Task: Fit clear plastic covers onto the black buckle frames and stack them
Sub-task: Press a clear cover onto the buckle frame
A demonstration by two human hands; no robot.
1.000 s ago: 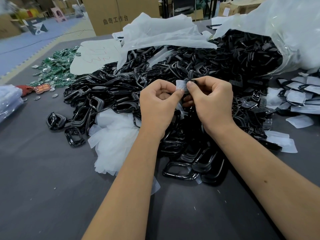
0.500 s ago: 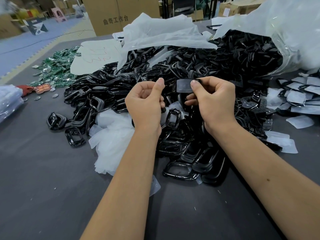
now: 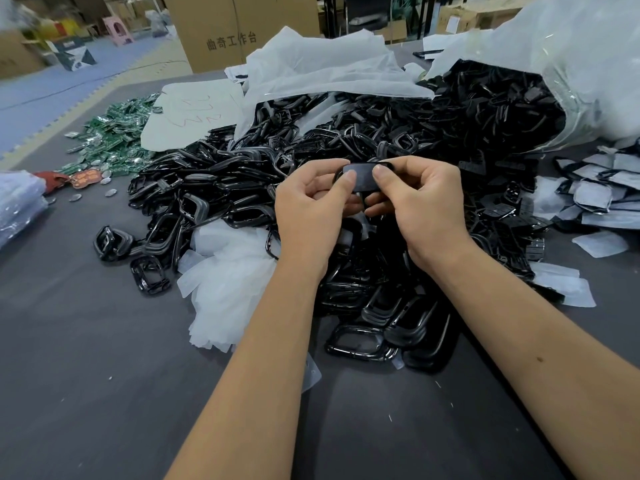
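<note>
Right at the centre, one black buckle frame (image 3: 362, 174) is up off the pile, held between both hands above the heap. The left hand (image 3: 311, 209) pinches its left end, thumb pressed flat on the top face, fingers curled underneath. The right hand (image 3: 426, 206) grips the other end the same way, thumb on top, fingers tucked below. Only the upper bar of the frame shows clearly; the rest is buried behind knuckles and fingers. A clear cover may already sit over it, going by the dull sheen between the thumbs, but that is hard to make out against the black behind.

Under the hands spreads the big pile of black frames (image 3: 242, 188), a tangle in which single pieces blur together. In front of the wrists, a few neat nested stacks (image 3: 388, 327) lie on the grey table (image 3: 86, 393). To the left of the left forearm is a heap of clear covers (image 3: 225, 292), milky and overlapping, its near edge partly hidden by the arm.

At right, a large plastic bag (image 3: 588, 64) spills more black frames, its top cut off by the picture edge. Covered pieces (image 3: 595, 195) lie scattered at far right, partly cropped. Back left, green packets (image 3: 114, 133) and a cardboard box (image 3: 239, 29).
</note>
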